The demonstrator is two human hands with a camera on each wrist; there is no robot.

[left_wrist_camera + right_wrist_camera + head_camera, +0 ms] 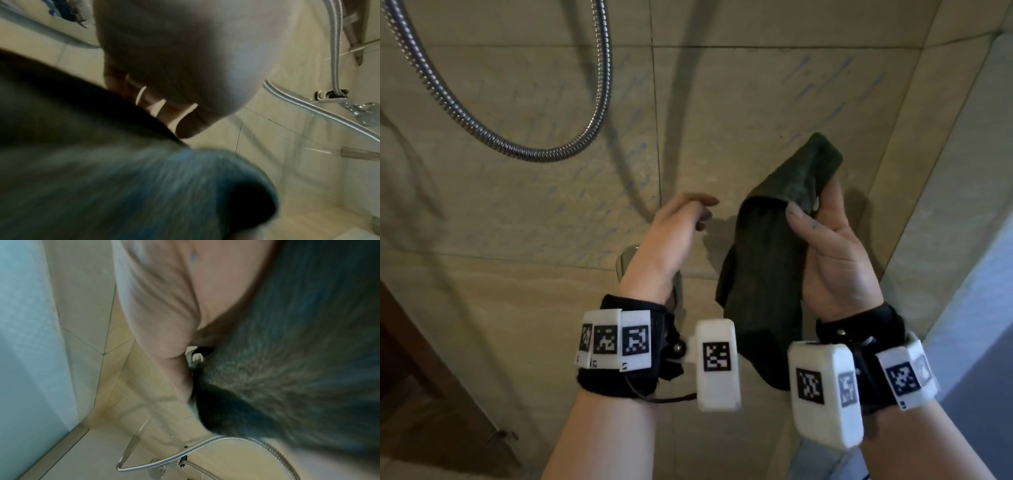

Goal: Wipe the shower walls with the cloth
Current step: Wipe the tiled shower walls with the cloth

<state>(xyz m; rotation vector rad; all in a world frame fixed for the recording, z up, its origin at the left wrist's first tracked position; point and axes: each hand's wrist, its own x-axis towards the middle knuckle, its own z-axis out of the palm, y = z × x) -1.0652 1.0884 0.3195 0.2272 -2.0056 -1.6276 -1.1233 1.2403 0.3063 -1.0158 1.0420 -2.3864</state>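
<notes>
Head view: the right hand (835,246) is gripping the dark green cloth (767,260), thumb lying across the front of the fabric and fingers behind it. The cloth is standing up out of that grip, its top corner rising above the fingers and its lower end hanging down past the wrist, in front of the beige tiled wall (722,102) and apart from it. The left hand (674,233) is sitting just left of the cloth, not touching it, fingers loosely curled and holding nothing. A metal shower hose (517,147) is looping across the wall up and left of the cloth. A chrome fitting (626,260) is showing partly behind the left wrist. A frosted panel (976,274) is standing right of the cloth, meeting the wall at the corner.

Left wrist view: the left hand (185,56) is filling the upper frame, blurred; its fingers (191,126) are pointing down with gaps between them, closed on nothing. The cloth (102,170) is filling the lower left, blurred. The hose (320,112) and a chrome tap (362,108) are lying right of the cloth.

Right wrist view: the right hand (164,305) is pressing against the cloth (287,369), which is covering the right half of the frame; finger detail cannot be told through blur. The hose (205,443) is curving below the cloth, and the frosted panel (26,337) is standing far left of it.
</notes>
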